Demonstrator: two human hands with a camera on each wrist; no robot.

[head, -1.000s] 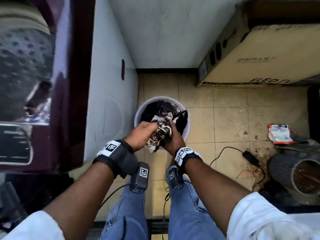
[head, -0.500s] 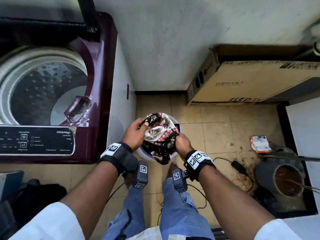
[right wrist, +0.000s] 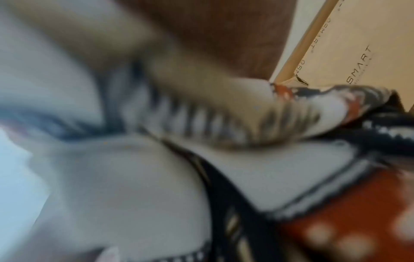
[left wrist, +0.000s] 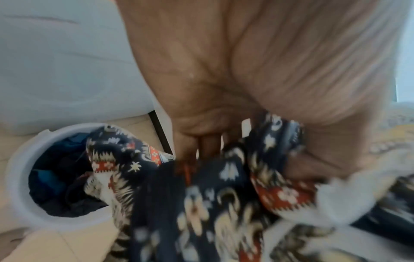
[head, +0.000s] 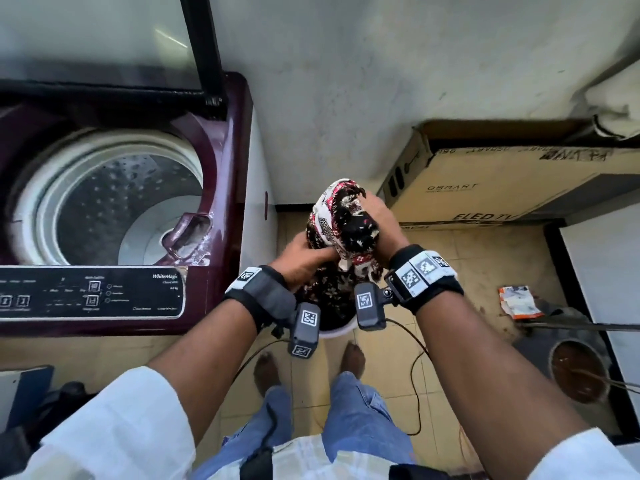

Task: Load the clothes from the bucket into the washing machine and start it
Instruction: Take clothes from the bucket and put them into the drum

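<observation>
Patterned cloth [head: 343,223] bunched in both hands, left hand [head: 299,259] and right hand [head: 381,220] gripping it, above white bucket [left wrist: 17,177]

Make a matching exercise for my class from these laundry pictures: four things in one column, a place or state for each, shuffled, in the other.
Things:
1. patterned cloth
2. bucket
3. washing machine lid
4. cardboard box

Places or states:
A. raised open
B. on the floor, dark clothes inside
C. against the wall, on the right
D. gripped by left hand and right hand

Pairs: 1-D, 2-B, 3-A, 4-C
</observation>
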